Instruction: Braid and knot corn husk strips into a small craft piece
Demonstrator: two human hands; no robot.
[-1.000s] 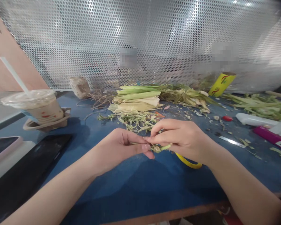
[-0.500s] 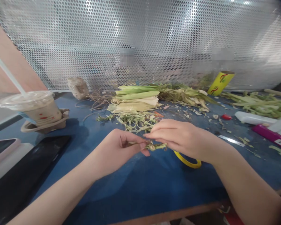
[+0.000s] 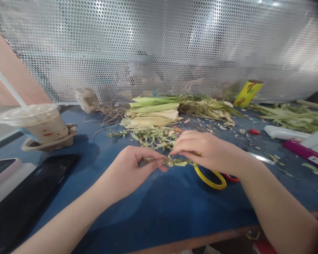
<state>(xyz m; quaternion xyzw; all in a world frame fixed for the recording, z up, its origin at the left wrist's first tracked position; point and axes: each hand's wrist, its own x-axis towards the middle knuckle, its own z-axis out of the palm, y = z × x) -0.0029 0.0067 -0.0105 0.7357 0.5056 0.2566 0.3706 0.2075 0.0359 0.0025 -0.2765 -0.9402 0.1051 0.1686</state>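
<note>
My left hand [image 3: 134, 164] pinches a small bundle of green plant stems [image 3: 178, 162] between thumb and fingers, low over the blue table. My right hand [image 3: 201, 146] is closed just above the bundle's right part, fingertips pressed together beside it; whatever they grip is too small to make out. Partly under my right hand lie scissors with a yellow handle loop [image 3: 210, 180] and a red one [image 3: 231, 178]. Just beyond my hands, a loose heap of thin twisted green stems [image 3: 159, 138] lies in front of a stack of pale green corn husks [image 3: 153, 111].
At left stand an iced drink cup [image 3: 46, 123] in a cardboard holder and a black tablet-like slab [image 3: 39, 183]. Twine [image 3: 111, 114] lies behind. A yellow tube [image 3: 247, 93], more husks [image 3: 294, 116], scraps and a white-purple tool [image 3: 304, 153] are at right. Perforated metal [image 3: 164, 46] walls the back.
My right hand's fingertips have drawn slightly up and right from my left fingers, showing more of the bundle and the red scissor handle. My left hand keeps its pinch.
</note>
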